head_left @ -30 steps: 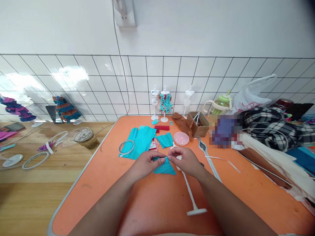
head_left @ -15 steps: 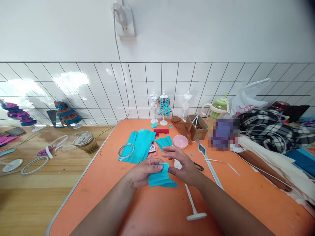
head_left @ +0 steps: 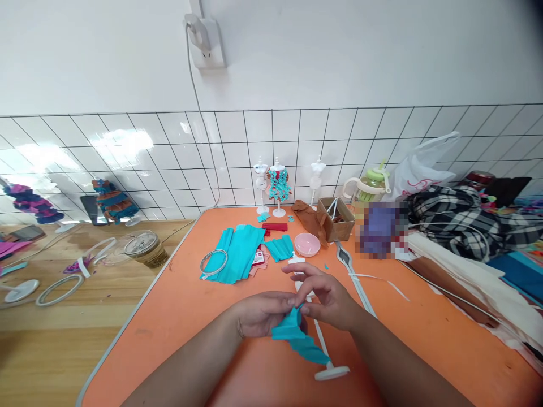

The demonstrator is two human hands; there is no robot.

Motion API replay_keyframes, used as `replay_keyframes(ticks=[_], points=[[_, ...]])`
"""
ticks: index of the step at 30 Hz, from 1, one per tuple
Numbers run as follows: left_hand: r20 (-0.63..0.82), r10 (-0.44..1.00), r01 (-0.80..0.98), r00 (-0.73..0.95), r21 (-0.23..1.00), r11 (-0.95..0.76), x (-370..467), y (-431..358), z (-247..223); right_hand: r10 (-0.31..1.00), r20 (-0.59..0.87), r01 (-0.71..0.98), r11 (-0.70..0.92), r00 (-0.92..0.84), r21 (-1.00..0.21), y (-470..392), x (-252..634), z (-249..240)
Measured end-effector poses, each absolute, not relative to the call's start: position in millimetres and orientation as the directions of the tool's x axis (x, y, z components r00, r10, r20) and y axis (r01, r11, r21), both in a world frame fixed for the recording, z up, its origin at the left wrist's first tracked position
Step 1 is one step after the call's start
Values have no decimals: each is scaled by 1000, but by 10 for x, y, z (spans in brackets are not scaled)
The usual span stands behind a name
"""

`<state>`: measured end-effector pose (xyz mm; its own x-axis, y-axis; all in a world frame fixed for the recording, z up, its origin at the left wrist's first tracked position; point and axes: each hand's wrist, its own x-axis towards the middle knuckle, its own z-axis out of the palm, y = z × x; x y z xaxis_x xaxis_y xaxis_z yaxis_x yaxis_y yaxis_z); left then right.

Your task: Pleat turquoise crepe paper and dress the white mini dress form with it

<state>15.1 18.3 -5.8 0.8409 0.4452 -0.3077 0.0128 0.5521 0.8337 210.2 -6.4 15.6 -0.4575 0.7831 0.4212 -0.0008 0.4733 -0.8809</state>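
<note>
A strip of turquoise crepe-like material hangs between my hands, gathered at its top edge, with its loose end trailing down to the right. My left hand is closed on its upper left part. The thumb and fingertips of my right hand pinch the same top edge, close to my left thumb. Beneath my right hand lies a small white mannequin stand, its upper part partly covered by the hand. Larger turquoise sheets with a hoop on them lie beyond my left hand.
Three small mannequins stand by the tiled wall, the middle one decorated. A pink bowl, a cardboard box and a zipper are at the right. A glass cup stands on the wooden table.
The turquoise piece has turned, and its end now hangs lower to the right. My right fingers have come down onto its edge beside my left thumb. The view has shifted slightly.
</note>
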Motion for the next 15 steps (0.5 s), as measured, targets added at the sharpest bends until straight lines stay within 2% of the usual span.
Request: replay_keyframes(ticks=[2, 3, 5, 6, 10, 15], points=[[-363, 621, 191, 694, 925, 328, 224, 327, -81, 801, 418, -4, 461, -430, -887, -142, 2233, 250], [-364, 747, 347, 556, 919, 190, 263, 435, -103, 808, 411, -10, 450, -422, -893, -190, 2303, 301], [-268, 925, 658, 269, 753, 27, 355, 689, -165, 819, 385, -27, 413, -425, -910, -289, 2426, 401], [-258, 949, 766, 179, 643, 30, 411, 817, -202, 829, 365, -16, 396, -425, -918, -336, 2469, 444], [-256, 957, 815, 136, 578, 38, 660, 1166, -338, 881, 226, 148, 310, -416, -939, -459, 2503, 527], [-246, 936, 734, 253, 678, -20, 762, 1150, -320, 931, 42, 242, 137, -362, -960, -466, 2480, 412]])
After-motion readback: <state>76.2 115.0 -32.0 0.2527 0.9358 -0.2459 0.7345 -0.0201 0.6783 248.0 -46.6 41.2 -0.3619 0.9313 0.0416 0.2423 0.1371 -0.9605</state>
